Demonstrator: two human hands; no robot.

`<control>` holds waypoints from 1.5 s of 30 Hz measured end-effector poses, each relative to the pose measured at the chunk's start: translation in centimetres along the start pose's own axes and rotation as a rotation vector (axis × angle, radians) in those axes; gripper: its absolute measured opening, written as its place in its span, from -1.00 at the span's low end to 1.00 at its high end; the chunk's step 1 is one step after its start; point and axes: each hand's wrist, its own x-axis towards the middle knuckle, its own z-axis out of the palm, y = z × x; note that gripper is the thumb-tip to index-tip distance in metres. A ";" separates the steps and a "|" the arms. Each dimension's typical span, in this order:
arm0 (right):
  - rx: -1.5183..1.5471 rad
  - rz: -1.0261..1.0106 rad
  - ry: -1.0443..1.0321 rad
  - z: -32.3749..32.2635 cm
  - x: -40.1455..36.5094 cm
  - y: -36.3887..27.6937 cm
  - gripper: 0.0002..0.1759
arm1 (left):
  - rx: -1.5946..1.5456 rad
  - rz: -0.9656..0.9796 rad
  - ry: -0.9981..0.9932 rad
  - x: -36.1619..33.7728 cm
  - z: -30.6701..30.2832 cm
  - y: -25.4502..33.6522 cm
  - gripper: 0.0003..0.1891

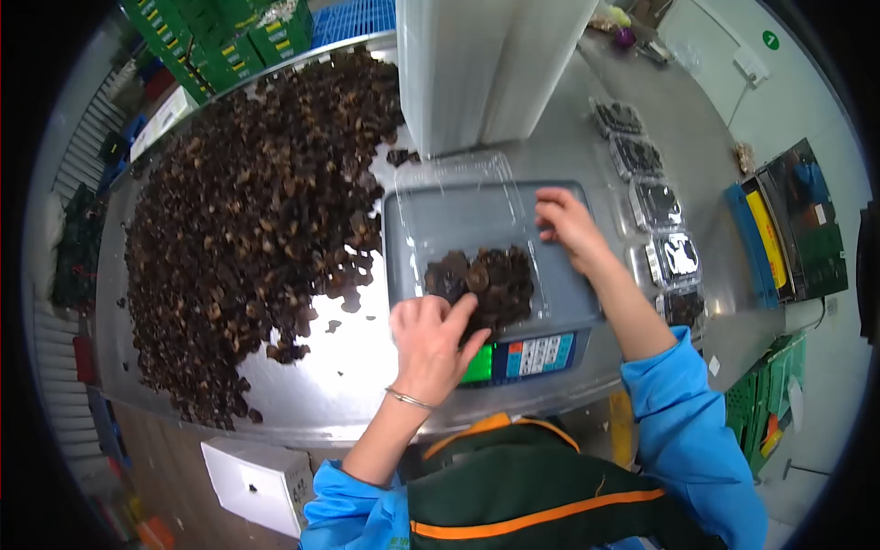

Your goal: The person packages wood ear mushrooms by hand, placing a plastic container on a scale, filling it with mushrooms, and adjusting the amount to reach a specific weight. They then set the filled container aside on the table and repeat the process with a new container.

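Observation:
A clear plastic clamshell box (pixel 541 284) lies open on the grey platform of a digital scale (pixel 570 302), its lid (pixel 449 215) folded back away from me. Dark brown wood ear mushrooms (pixel 495 284) fill its near half. My left hand (pixel 429 337) rests at the box's near left corner, index finger and thumb spread against the mushrooms. Over the right side of the platform hovers my right hand (pixel 566 223), fingers loosely bent and apart, with nothing visible in it. The scale's green display (pixel 478 365) is partly covered by my left thumb.
A large heap of the same mushrooms (pixel 266 202) covers the steel table's left side. Tall stacks of clear boxes (pixel 486 73) stand behind the scale. Several filled clamshells (pixel 656 203) line the right. Green crates (pixel 202 46) sit beyond; a white box (pixel 257 481) is below the front edge.

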 end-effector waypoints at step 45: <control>0.411 -0.075 0.100 -5.4 -7.5 2.6 -0.74 | -1.022 -0.837 1.113 -6.9 -4.4 -8.6 -0.53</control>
